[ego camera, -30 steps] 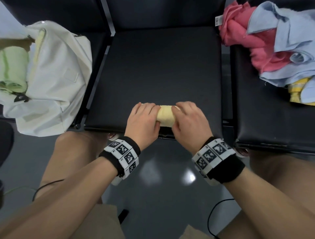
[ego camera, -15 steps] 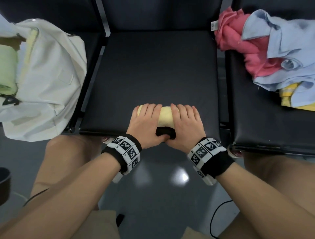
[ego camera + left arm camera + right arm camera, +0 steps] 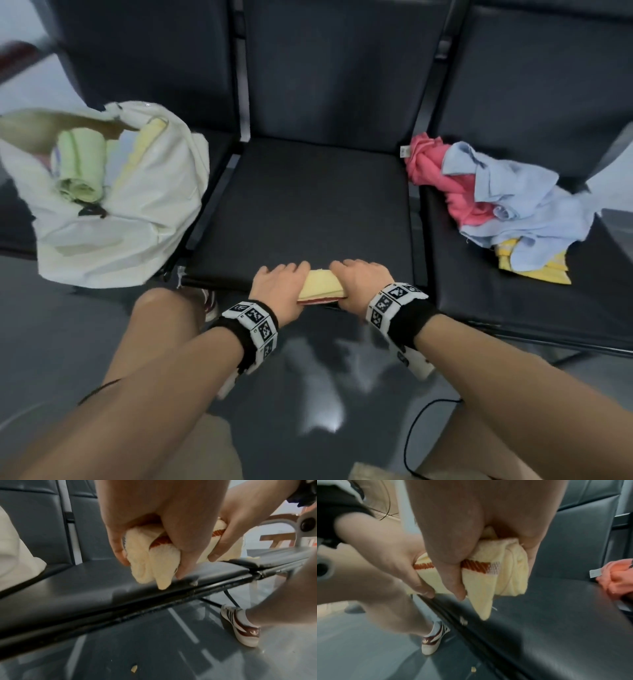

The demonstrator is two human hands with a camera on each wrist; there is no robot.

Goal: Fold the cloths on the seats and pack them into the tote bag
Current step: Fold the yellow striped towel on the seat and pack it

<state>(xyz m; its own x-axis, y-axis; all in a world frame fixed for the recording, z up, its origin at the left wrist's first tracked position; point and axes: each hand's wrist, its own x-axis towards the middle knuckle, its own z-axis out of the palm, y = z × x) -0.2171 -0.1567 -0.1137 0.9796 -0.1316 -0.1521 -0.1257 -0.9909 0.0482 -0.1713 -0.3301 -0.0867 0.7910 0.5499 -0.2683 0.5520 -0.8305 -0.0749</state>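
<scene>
Change: the yellow cloth [image 3: 322,283], a rolled bundle pressed on the seat half a second ago, is now lifting off the middle seat [image 3: 308,205]'s front edge.
Left hand [image 3: 279,291]: gripping the roll's left end, fingers curled around it.
Right hand [image 3: 361,284]: gripping its right end likewise.
Tote bag [image 3: 137,219]: sitting well to the left of both hands, mouth open.
Meaning: rolling is probably finishing; carrying left is likely coming next.
Unfolded pile [image 3: 507,205]: lying right of the hands.
</scene>
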